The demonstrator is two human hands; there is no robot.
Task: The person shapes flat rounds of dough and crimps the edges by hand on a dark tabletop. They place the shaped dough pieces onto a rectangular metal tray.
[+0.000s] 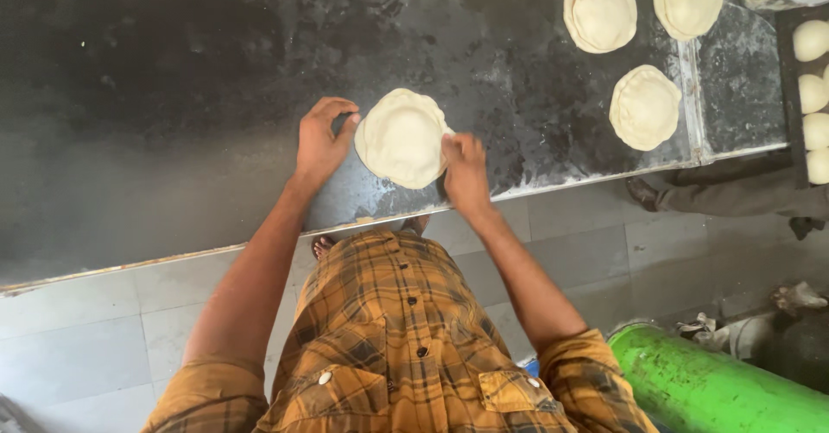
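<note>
Both hands press flat against the edges of a pale round dough disc (402,138) that lies on a dark, flour-dusted worktop (216,96), near its front edge. The left hand (321,139) touches the disc's left rim with spread fingertips, fingers extended rather than clenched, so nothing is grasped. The right hand (465,170) rests on the disc's right rim, fingers bent down onto the dough, pushing on it rather than closing around it. Farther back and to the right on the same worktop lie more flattened dough rounds: one (645,107) near the front right, two (600,10) (688,0) beyond it, and others cut off by the top edge. A dark tray (787,96) at the far right holds small dough balls (812,40). Below the worktop a pale tiled floor (86,338) shows, with a green cylinder (708,385) lying at the lower right. Another person's foot (643,193) stands beside the table's right end.
</note>
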